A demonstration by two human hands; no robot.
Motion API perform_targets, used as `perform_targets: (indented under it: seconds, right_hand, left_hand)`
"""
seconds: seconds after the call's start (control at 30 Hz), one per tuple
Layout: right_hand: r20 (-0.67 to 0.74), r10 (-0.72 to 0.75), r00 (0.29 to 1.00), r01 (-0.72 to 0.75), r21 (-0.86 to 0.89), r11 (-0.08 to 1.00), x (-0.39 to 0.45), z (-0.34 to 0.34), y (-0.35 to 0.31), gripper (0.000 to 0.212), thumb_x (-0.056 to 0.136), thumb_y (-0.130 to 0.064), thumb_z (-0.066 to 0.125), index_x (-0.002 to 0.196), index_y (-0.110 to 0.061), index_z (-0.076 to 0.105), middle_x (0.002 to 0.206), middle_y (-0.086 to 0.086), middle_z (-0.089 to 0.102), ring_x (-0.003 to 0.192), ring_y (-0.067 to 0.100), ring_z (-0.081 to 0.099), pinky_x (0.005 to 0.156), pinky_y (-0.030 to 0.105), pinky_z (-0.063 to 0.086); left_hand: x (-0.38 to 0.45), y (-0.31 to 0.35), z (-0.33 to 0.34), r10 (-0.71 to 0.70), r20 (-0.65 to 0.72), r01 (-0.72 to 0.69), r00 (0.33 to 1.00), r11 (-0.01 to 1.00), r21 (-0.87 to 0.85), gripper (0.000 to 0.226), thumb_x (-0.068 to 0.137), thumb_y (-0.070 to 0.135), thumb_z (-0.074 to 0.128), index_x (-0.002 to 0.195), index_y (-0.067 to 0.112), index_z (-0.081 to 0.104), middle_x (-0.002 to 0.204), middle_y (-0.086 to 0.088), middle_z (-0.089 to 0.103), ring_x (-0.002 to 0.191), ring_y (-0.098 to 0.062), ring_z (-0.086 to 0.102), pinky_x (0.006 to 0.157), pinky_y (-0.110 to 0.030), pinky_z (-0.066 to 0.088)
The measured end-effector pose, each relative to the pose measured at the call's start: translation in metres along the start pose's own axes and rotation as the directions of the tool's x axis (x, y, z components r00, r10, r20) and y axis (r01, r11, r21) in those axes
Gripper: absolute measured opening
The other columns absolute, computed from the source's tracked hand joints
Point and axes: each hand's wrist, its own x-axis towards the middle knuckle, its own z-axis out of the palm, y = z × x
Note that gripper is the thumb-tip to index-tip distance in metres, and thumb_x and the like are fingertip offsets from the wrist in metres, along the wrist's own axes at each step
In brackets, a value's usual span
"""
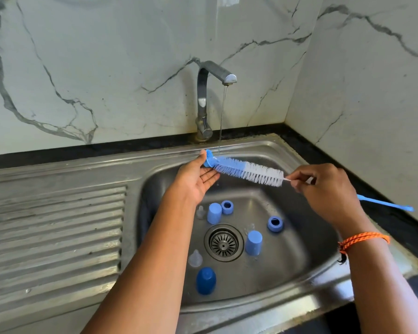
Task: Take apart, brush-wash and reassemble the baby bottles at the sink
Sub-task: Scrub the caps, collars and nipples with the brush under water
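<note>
Head view looks down on a steel sink (307, 259), and everything is placed from its drain (224, 242); far left of the drain lies the ribbed draining board (56, 227). Up and left of the drain the left hand (195, 180) is spread wide, palm up, fingertips touching the blue tip of the bottle brush (247, 170), gripping nothing. Just left of the drain a clear teat (195, 258) stands, with a dark blue cap (205, 280) below it. Above the drain sit another clear teat (200, 212), a pale blue cap (214, 213) and a blue screw ring (227, 207). Straight behind the drain the tap (206, 100) runs a thin stream onto the brush's blue bristles. Just right of the drain stands a second pale blue cap (253, 242), with a second ring (275, 223) above it. Further right the right hand (323, 189) pinches the brush's stem beside the white bristles, its blue handle sticking out past the wrist, which wears an orange cord bracelet (362, 239)
</note>
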Motion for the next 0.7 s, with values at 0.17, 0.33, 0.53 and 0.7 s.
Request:
perform_targets:
  seconds: [0.17,0.33,0.53,0.7]
  right_hand:
    - [-0.056,-0.002,0.998,0.004,0.039,0.999,0.0,-0.0043,0.0018,0.017,0.093,-0.016,0.073,0.09,-0.031,0.08,0.083,-0.008,0.073,0.08,0.022,0.061,0.071,0.041,0.054]
    - [-0.005,-0.006,1.0,0.006,-0.017,1.0,0.0,-0.0055,0.0063,0.019,0.094,-0.014,0.073,0.09,-0.032,0.08,0.084,-0.01,0.073,0.085,0.021,0.062,0.075,0.042,0.055]
    - [-0.073,-0.02,0.997,0.026,0.08,0.996,-0.0004,-0.004,-0.0002,0.016,0.094,-0.018,0.075,0.093,-0.032,0.081,0.086,-0.007,0.075,0.079,0.021,0.064,0.073,0.047,0.057]
    - [-0.129,-0.013,0.992,0.011,-0.012,1.0,-0.0017,-0.0012,-0.0013,0.019,0.094,-0.016,0.073,0.098,-0.033,0.081,0.093,-0.006,0.075,0.087,0.023,0.064,0.074,0.04,0.054]
  left_hand:
    - [-0.0024,-0.0055,0.0027,-0.069,0.061,0.065,0.996,0.995,0.073,0.04,0.103,0.034,0.064,0.126,0.002,0.062,0.113,-0.023,0.075,0.106,-0.033,0.074,0.085,-0.041,0.06]
    - [0.0006,-0.0014,0.0029,0.014,0.017,-0.014,1.0,1.0,-0.007,0.035,0.099,0.028,0.069,0.124,0.004,0.064,0.116,-0.021,0.075,0.107,-0.031,0.073,0.099,-0.044,0.058]
    - [0.0022,-0.0041,-0.0028,0.015,-0.013,-0.015,1.0,0.999,0.045,0.029,0.102,0.026,0.067,0.122,0.007,0.065,0.116,-0.018,0.076,0.109,-0.029,0.073,0.093,-0.04,0.059]
    - [0.0011,-0.0033,-0.0024,0.012,0.009,-0.013,1.0,0.999,0.048,0.036,0.098,0.033,0.071,0.122,0.006,0.066,0.11,-0.017,0.078,0.106,-0.029,0.075,0.09,-0.04,0.061]
